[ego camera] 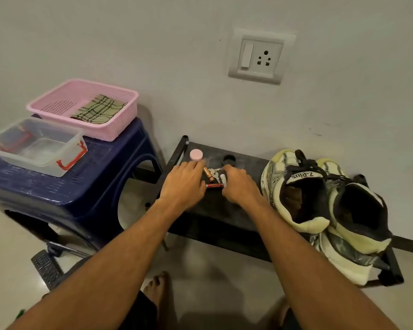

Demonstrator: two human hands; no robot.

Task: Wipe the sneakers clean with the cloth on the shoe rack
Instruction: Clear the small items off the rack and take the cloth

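Batteries (214, 186) and pink-capped jar (196, 155) clutter rack (222, 210) beside sneakers (303, 175); left hand (181, 186) flat, right hand (239, 186) grip unclear

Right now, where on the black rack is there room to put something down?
On the shoe rack the front strip is bare, from its left edge to the sneakers. Its back left is crowded: the left hand, the right hand, a pink-lidded jar and batteries. The blue stool also has bare room right of the clear box.
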